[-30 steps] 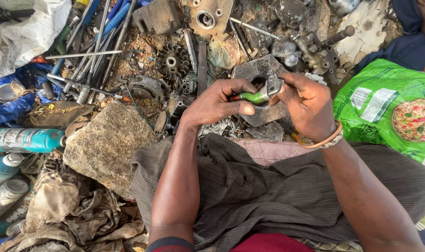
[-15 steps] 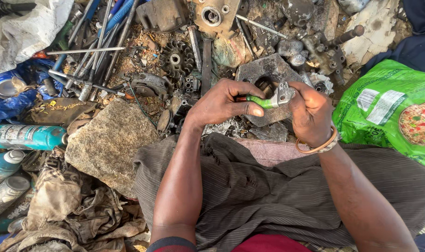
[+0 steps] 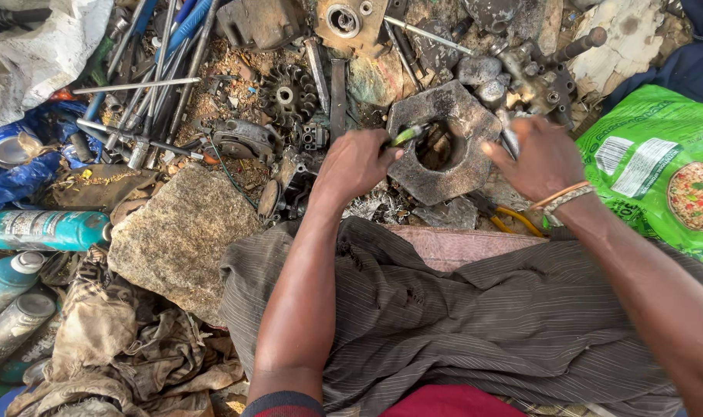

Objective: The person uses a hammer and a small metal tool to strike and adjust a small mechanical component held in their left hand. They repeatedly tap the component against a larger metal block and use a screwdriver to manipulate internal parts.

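The left hand [image 3: 357,164] is closed in a fist around a green-handled tool [image 3: 406,136]. The handle sticks out of the fist toward the right and far side, and its tip reaches the near left edge of the round hole in a heavy, hexagonal metal block [image 3: 444,150]. The block lies flat on the ground between the two hands, just beyond the person's lap, and it touches neither palm.

The right hand [image 3: 538,158] sits at the right edge of the block with its fingers curled around a small grey metal piece [image 3: 509,139] that stands up above the knuckles. How firm that grip is cannot be told, since the fingers are blurred. A pair of bangles [image 3: 561,196] circles the right wrist.

Yellow-handled pliers [image 3: 504,215] lie just near of the block, partly under the right wrist. To the left, a flat rough stone [image 3: 183,232] rests beside the lap, and past it lie teal spray cans [image 3: 42,229]. A bundle of long steel rods and wrenches [image 3: 154,69] lies far left, and a green printed bag [image 3: 660,166] sits on the right
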